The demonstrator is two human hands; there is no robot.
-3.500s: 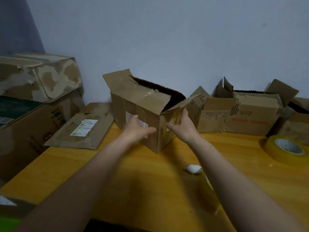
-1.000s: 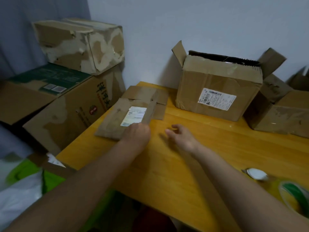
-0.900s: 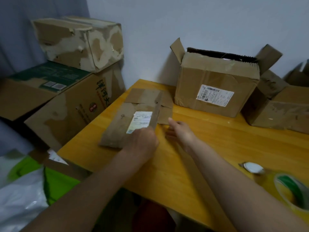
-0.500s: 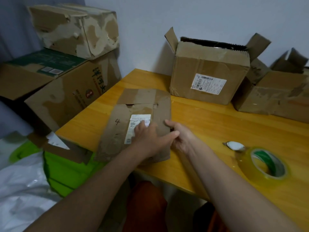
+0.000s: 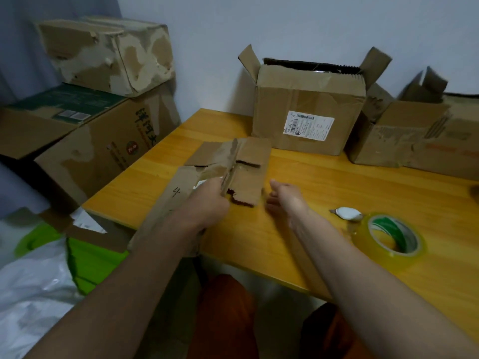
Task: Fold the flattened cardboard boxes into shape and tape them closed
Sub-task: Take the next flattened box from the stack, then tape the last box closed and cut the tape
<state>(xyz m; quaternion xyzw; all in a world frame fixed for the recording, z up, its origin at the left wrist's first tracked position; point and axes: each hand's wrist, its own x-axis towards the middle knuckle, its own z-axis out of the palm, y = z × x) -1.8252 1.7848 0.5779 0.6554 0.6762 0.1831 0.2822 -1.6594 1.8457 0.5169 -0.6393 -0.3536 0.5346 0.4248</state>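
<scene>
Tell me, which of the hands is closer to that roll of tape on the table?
The right. The right hand hovers open over the table, left of the tape roll. The left hand is farther left, gripping the flattened box.

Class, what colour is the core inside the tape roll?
Green and white, inside the tape roll, clearest in the head view.

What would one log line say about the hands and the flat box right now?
left hand: grips flattened box, lifting its top layer | right hand: open beside box | tape roll: untouched on table
</scene>
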